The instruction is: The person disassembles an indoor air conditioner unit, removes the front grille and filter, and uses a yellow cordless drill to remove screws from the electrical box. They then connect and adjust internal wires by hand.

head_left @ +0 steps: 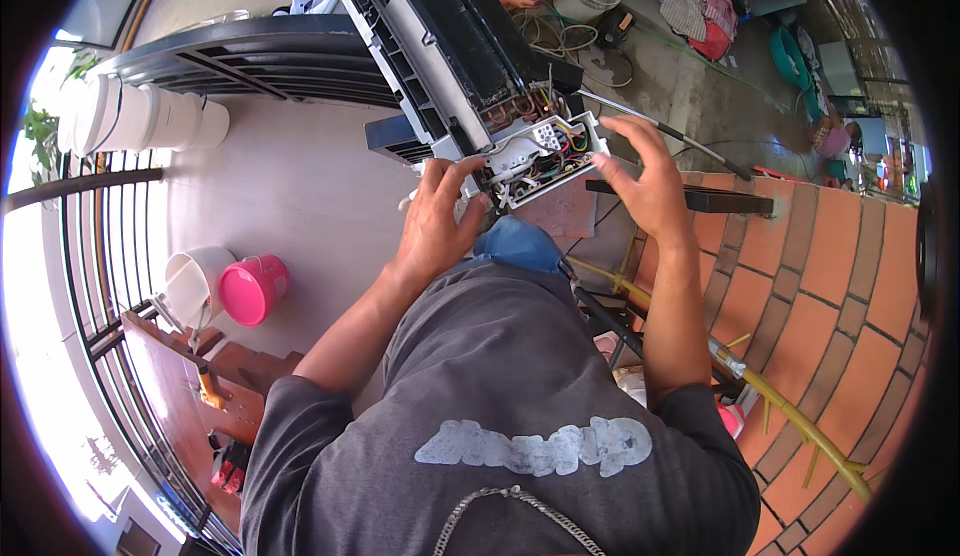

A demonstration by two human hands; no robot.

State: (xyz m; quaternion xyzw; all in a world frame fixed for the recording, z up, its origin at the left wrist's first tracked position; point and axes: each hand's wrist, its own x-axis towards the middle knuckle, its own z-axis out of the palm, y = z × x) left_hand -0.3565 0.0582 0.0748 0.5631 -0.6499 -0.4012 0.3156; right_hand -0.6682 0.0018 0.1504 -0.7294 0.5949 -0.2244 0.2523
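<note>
At AC unit, L hand curled, can't tell grip, R hand spread by elec. box

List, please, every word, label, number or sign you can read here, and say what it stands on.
No text reads clearly.
Dark shirt: pale print, too blurred to make out.
Bluish-white marking, lower left: too small and blurred.
White wiring box: no legible label.

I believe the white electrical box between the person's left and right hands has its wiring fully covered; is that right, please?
Not quite: the wiring is visibly exposed, as the head view shows; the white electrical box is between the left hand and right hand.
</note>
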